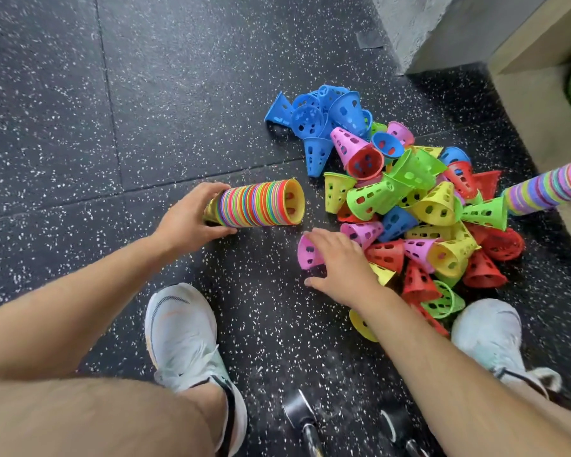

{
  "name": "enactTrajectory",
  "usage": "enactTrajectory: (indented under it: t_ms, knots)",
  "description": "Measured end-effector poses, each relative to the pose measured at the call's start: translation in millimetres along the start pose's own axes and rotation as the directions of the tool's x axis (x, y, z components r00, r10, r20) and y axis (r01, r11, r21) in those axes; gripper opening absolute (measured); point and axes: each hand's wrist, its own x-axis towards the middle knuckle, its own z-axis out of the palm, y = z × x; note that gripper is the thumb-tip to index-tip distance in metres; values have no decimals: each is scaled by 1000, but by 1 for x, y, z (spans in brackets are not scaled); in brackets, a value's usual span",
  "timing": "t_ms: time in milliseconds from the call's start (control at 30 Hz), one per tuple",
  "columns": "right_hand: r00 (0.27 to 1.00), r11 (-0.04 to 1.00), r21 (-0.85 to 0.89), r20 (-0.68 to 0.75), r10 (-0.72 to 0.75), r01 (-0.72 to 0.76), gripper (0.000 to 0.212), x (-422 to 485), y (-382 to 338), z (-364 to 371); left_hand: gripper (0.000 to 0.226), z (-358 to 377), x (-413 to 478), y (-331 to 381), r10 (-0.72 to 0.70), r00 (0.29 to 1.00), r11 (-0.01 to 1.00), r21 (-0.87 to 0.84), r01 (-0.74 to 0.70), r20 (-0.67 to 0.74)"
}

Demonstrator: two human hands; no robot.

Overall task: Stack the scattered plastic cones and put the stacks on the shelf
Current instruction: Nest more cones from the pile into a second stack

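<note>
Left hand [192, 214]: fingers and thumb curled round the narrow end of a multicoloured stack [264, 202] of nested cones. The stack lies on its side on the black speckled floor [80, 127]. Its wide yellow mouth points away from the palm, toward the right hand.

Right hand [343, 265]: palm down, fingers curved over a pink cone [307, 253] that lies on its side on the floor, wide rim toward the left hand. The thumb is spread apart from the fingers, on the side nearer the person, and does not appear to touch the cone. The pink cone lies just below the open mouth of the stack, apart from it.

Pile of loose cones [426, 209]: blue, green, yellow, red and pink, perforated, tumbled over one another. It begins directly beyond the right hand's knuckles and extends away from it, with the blue ones farthest from the hand. Some cones touch the right wrist.

Second stack [548, 186]: long and banded in mixed colours, on the far side of the pile from the right hand, tilted, its upper end running out of frame beside the wooden shelf [524, 103].

Left shoe [182, 331]: white, between the two forearms. Right shoe [488, 331]: white, outside the right forearm, against the pile's near edge.
</note>
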Motion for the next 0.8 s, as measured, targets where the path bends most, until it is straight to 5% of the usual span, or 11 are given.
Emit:
enactTrajectory:
  t_ms: [267,433,667,800]
  knots:
    - [990,977,212,-134,44,-15,61,6,-4,-3,83,-1,0,1,-16,1000,1000,-13,16,3]
    - [897,849,528,-360,257,-32,41,10,4,-32,82,0,1,-3,-17,1000,999,-44,17,1]
    - [894,883,469,-405,191,23,13,24,6,-51,78,-3,2,-7,-70,997,978,-198,64,-24]
    - [803,837,546,-517,296,43,13,27,1,-64,78,-1,4,-9,-121,992,954,-282,103,-47]
